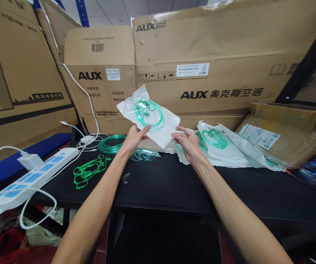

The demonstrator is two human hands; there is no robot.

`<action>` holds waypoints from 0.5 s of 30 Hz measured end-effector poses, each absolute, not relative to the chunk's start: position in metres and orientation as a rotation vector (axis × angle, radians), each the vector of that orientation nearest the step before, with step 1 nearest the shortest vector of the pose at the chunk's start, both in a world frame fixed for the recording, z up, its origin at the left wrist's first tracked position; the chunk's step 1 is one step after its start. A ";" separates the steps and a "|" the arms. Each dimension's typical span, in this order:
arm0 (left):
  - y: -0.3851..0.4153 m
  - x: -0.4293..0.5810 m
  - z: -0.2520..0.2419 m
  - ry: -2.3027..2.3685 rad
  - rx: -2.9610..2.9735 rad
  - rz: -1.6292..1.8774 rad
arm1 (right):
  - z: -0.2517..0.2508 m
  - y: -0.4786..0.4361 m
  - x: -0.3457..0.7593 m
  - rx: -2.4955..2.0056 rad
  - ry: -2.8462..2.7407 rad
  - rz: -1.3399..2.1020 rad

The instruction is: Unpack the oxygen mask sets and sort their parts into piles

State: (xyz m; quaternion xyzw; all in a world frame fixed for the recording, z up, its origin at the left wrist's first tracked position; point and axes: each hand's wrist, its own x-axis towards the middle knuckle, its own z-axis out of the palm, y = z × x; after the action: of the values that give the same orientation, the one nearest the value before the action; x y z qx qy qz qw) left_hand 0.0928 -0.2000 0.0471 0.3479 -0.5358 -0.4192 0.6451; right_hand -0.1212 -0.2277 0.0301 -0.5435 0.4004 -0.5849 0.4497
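A sealed clear plastic pouch [149, 115] with coiled green tubing inside is held up above the black table [169, 183]. My left hand [134, 137] grips its lower left edge with thumb on top. At the pouch's lower right corner, my right hand [188, 143] pinches the edge. Below the pouch lie a clear mask [144, 154], a coil of green tubing [111, 144] and a bundle of green elastic straps [87, 172]. A small clear clip [124, 178] rests on the table near my left forearm.
A pile of similar sealed pouches [224, 145] lies to the right, beside a brown padded envelope [281, 135]. Large AUX cardboard boxes [202, 66] wall the back. A white power strip [33, 176] with a plugged charger and cables sits on the left.
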 end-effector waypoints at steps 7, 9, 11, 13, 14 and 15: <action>-0.201 0.092 0.045 -1.235 0.834 -0.872 | 0.027 -0.229 -0.123 -1.408 1.036 -1.399; -0.202 0.091 0.043 -1.239 0.853 -0.847 | 0.026 -0.229 -0.123 -1.443 1.096 -1.401; -0.203 0.090 0.041 -1.239 0.873 -0.822 | 0.025 -0.230 -0.122 -1.479 1.169 -1.396; -0.204 0.089 0.039 -1.232 0.890 -0.805 | 0.025 -0.231 -0.123 -1.519 1.245 -1.378; -0.205 0.089 0.038 -1.227 0.897 -0.801 | 0.025 -0.231 -0.123 -1.539 1.279 -1.367; -0.205 0.089 0.037 -1.220 0.902 -0.799 | 0.026 -0.231 -0.124 -1.558 1.309 -1.357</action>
State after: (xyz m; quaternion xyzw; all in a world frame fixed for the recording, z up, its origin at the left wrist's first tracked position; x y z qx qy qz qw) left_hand 0.0886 -0.2050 0.0369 0.3979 -0.5380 -0.3524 0.6542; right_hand -0.1235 -0.2309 0.0257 -0.5986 0.5032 -0.5218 0.3408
